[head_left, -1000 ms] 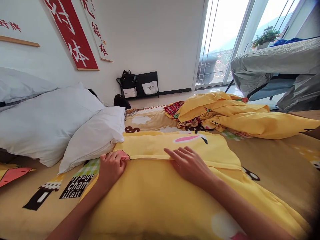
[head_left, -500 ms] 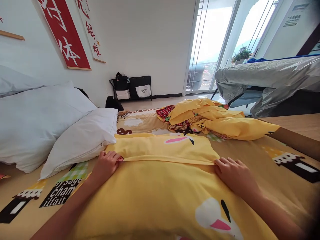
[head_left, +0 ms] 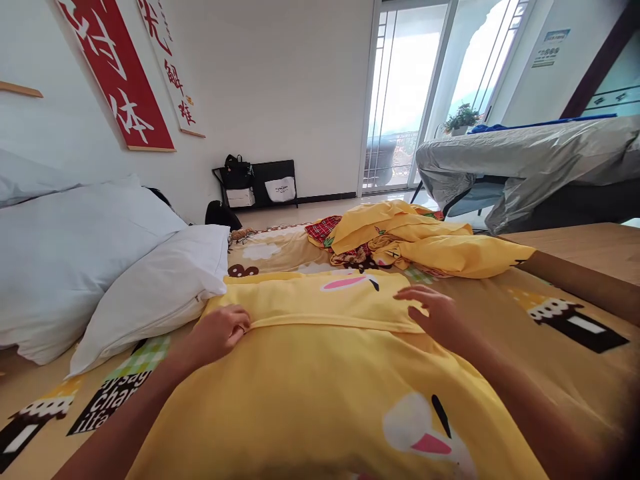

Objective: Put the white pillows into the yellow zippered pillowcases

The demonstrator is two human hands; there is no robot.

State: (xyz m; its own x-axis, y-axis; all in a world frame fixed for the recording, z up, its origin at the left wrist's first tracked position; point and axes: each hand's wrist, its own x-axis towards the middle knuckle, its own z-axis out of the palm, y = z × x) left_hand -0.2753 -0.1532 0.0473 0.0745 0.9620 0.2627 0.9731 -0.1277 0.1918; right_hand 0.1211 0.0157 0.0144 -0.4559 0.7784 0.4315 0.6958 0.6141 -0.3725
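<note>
Contact between the right hand (head_left: 439, 317) and the right end of the folded flap (head_left: 295, 300) is released: half a second ago the fingers were on that corner; now they are spread beside it, apparently raised and holding nothing. The left hand (head_left: 220, 331) remains at the flap's left end, fingers curled; whether it pinches cloth cannot be told. The yellow cover (head_left: 300, 387) lies before the person on the patterned bedsheet (head_left: 500, 313), its flap staying in place, seemingly without right-side tension. Beyond are a white pillow (head_left: 155, 293), left, and crumpled yellow cloth (head_left: 440, 253), right.
</note>
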